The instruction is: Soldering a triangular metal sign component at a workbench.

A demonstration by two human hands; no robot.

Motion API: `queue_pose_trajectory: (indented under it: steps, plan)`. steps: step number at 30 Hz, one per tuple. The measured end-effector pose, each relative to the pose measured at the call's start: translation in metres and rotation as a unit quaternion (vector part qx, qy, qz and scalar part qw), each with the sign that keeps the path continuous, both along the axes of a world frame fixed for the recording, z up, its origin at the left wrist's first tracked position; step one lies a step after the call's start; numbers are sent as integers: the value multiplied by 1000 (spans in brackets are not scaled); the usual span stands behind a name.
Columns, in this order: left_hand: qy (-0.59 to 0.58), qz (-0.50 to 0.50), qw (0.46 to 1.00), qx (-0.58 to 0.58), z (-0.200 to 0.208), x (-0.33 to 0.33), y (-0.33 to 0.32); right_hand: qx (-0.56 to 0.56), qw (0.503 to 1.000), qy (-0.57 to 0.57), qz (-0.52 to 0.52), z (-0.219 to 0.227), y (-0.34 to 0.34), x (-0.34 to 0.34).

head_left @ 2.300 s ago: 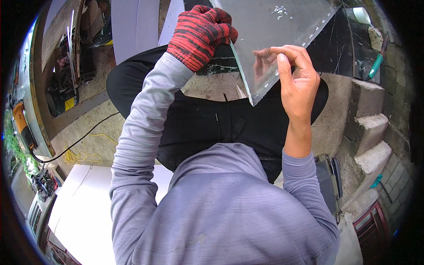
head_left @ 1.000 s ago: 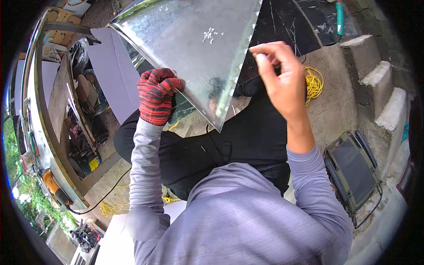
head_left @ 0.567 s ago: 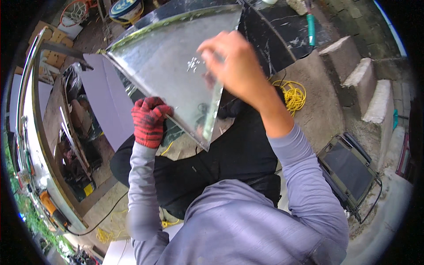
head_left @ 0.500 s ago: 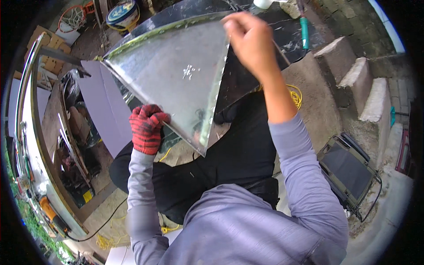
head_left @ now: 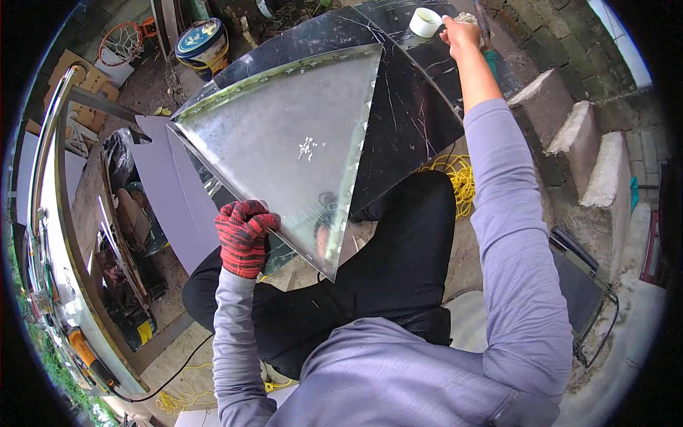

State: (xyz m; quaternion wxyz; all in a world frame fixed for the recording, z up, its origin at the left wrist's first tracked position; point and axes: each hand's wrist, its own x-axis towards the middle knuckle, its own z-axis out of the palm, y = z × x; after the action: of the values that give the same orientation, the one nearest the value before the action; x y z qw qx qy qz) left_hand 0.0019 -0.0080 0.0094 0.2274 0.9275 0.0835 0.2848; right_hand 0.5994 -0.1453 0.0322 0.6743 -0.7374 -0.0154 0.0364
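In left hand (head_left: 244, 239), triangular panel (head_left: 281, 117)

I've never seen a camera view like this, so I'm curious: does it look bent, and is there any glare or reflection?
Head view: the fisheye lens seems to bow the long pale frame at the left, and the corners go black; head view: the triangular panel has a pale sheen and what looks like a dark reflection near its lower tip.

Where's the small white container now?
In the head view, the white container is near the top, right of centre, over the black slab, just left of the right hand.
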Motion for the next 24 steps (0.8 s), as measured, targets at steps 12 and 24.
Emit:
queue_pose_trajectory:
  steps: [12, 24]
  plan:
    - [8, 33, 996, 83, -6, -22, 8, -153, 985, -74, -32, 19, 17, -55]
    - [31, 23, 976, -215, -9, -7, -2, -74, 964, -206, 152, 79, -60, -188]
